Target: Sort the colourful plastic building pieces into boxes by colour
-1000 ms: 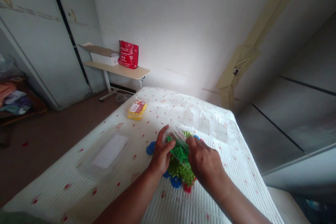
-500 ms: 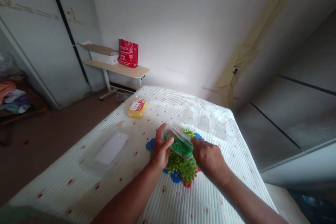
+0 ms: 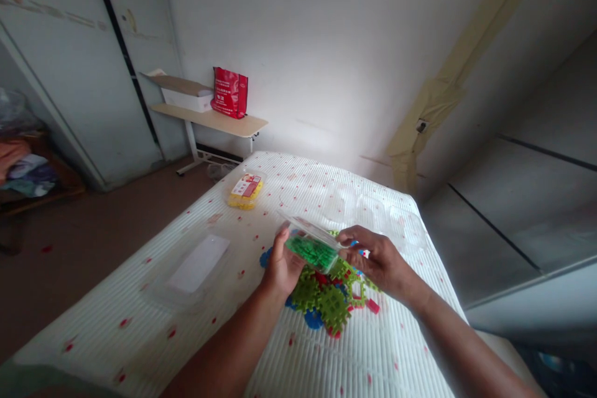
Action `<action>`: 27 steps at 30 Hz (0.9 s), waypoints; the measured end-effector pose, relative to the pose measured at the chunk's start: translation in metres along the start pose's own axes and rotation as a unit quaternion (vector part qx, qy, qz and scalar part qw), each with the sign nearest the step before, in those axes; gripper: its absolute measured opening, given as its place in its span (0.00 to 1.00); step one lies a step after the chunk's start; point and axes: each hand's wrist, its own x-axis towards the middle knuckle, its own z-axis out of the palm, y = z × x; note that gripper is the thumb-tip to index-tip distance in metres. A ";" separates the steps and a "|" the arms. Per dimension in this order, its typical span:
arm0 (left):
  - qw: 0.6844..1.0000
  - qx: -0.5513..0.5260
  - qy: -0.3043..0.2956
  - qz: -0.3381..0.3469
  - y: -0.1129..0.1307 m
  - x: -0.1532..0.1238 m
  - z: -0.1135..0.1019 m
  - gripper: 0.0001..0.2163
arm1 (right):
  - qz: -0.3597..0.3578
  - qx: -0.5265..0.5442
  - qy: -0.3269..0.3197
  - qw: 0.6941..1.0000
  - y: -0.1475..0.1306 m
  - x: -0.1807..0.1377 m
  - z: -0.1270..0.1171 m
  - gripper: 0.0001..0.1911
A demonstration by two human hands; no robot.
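A clear plastic box (image 3: 311, 251) with small green pieces inside is held tilted above the table. Its clear lid (image 3: 310, 227) slants over the top and appears partly lifted. My left hand (image 3: 283, 264) is closed around the box's left end, thumb along the near side. At the right end, my right hand (image 3: 375, 261) grips the edge between thumb and fingers; whether they pinch the lid or the box wall is hard to tell. Beneath lies a pile of green gear-shaped pieces (image 3: 333, 305) with blue pieces (image 3: 313, 318) and red pieces (image 3: 372, 306).
A closed clear box of yellow pieces (image 3: 245, 191) stands at the back left of the table. A large clear tray (image 3: 161, 283) with white paper lies to the left. Clear empty containers (image 3: 373, 214) line the back right. Beyond stands a side table (image 3: 224, 123) bearing a red bag (image 3: 230, 93).
The box has turned so its green contents face me more, and its lid sits higher. My right hand's fingers have opened from a fist and shifted along the right edge.
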 end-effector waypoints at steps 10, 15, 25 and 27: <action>0.999 -0.028 -0.005 -0.036 0.005 -0.007 0.007 0.23 | -0.099 -0.185 0.041 0.977 -0.012 -0.004 0.027 0.10; 0.998 -0.010 0.032 -0.050 0.006 -0.008 0.005 0.18 | -0.128 -0.228 0.005 0.965 -0.027 -0.003 0.036 0.10; 0.994 -0.034 0.001 -0.102 0.006 0.003 -0.010 0.16 | -0.167 -0.184 -0.069 0.966 -0.027 0.005 0.027 0.10; 0.993 -0.040 -0.010 -0.106 0.005 0.003 -0.011 0.16 | -0.164 -0.192 -0.067 0.965 -0.028 0.006 0.027 0.09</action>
